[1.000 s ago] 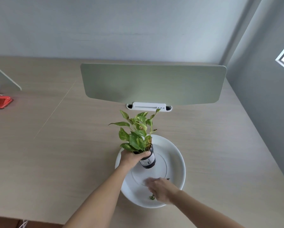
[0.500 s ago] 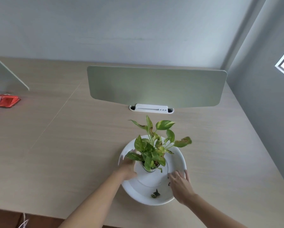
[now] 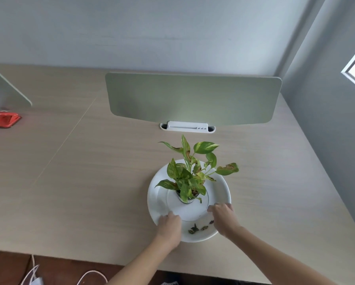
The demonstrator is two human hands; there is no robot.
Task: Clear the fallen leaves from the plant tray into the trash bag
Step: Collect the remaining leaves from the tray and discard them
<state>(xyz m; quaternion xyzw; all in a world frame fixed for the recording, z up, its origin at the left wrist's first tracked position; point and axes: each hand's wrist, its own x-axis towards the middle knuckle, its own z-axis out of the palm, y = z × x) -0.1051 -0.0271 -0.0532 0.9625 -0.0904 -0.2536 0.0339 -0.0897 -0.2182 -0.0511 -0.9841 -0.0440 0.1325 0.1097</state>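
Observation:
A round white plant tray (image 3: 221,188) sits on the desk with a small potted plant (image 3: 190,179) standing upright at its middle. Several small dark fallen leaves (image 3: 198,228) lie in the tray's near part, between my hands. My left hand (image 3: 170,226) grips the near-left rim, fingers curled over the edge. At the near-right rim, my right hand (image 3: 223,220) has its fingers reaching inside, close to one leaf (image 3: 211,222). No trash bag is in view.
A pale green desk divider (image 3: 193,99) on a white base (image 3: 187,127) stands behind the tray. A red object (image 3: 4,120) lies at the far left. White cables (image 3: 34,274) hang below the desk's near edge. A grey wall runs along the right.
The plant was lifted and tilted by my left hand; it now stands in the tray. My left hand left the pot for the tray's rim. My right hand moved to the near-right rim.

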